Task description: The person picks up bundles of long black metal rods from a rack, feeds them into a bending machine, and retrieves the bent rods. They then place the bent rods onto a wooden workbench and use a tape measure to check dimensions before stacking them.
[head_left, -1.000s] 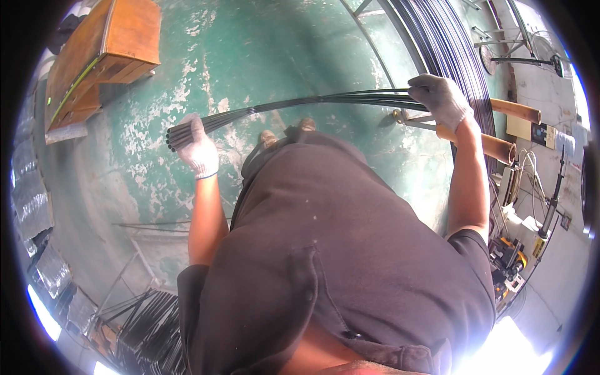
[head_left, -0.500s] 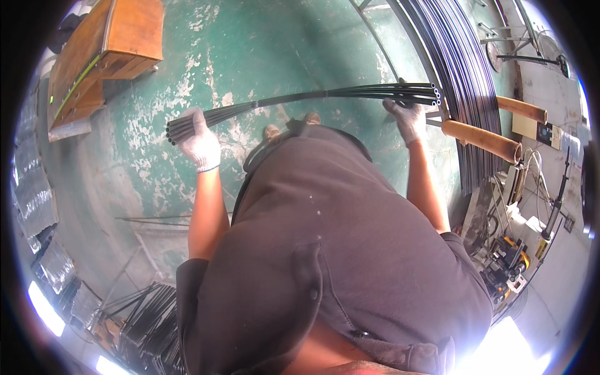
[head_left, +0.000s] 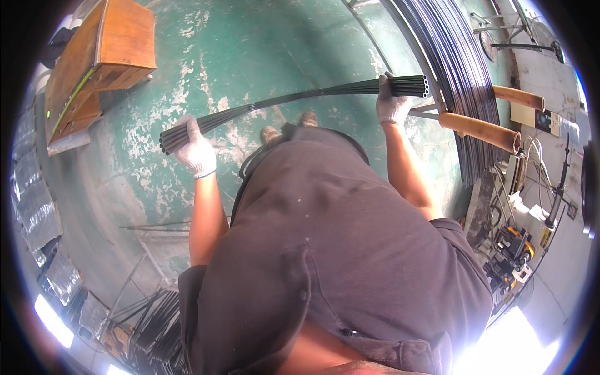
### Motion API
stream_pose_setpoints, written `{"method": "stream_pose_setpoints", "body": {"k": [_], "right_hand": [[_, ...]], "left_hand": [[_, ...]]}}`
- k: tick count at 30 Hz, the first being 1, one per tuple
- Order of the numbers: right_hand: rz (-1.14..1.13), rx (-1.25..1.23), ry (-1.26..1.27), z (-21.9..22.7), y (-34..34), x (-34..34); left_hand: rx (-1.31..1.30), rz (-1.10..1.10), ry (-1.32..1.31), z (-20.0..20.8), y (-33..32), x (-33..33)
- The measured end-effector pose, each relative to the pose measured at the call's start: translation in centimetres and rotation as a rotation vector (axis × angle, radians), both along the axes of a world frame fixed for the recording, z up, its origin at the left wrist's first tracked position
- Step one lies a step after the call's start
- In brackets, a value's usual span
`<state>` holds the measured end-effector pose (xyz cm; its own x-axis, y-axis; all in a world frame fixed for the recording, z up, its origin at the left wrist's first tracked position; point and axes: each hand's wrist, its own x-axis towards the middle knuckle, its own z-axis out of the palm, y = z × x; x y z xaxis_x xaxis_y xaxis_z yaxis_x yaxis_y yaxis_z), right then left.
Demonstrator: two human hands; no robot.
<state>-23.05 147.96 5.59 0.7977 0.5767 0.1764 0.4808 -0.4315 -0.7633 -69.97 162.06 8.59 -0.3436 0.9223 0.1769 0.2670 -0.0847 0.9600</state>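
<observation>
Dark tubes [head_left: 319,92] are spanning the person's front in a bundle; the gloved left hand [head_left: 196,151] and gloved right hand [head_left: 392,109] are holding well apart, fingers gripping near either end. Flaking green floor [head_left: 269,50] is spreading below, a wooden desk [head_left: 128,36] standing leftward.

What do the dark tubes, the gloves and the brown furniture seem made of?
Dark tubes: probably metal, smooth, perhaps coated, given their hollow ends and faint sheen.
Gloves: likely knitted cotton or similar, matte off-white, with soft folds.
Brown furniture: apparently wood or veneer, possibly varnished, from its warm orange-brown surface.
</observation>
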Motion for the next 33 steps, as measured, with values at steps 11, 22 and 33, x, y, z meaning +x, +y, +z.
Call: {"method": "stream_pose_setpoints", "body": {"k": [11,22,33], "right_hand": [[0.049,-0.166,-0.156,-0.2,-0.2,0.6],[0.094,0.05,-0.069,-0.3,0.2,0.3],[0.113,-0.112,-0.061,0.7,0.8,1.2]], "left_hand": [[-0.133,0.061,-0.06,0.8,-0.4,1.3],[-0.006,0.119,-0.016,-1.3,0.3,0.4],[-0.102,0.169,-0.045,0.0,0.1,1.3]]}}
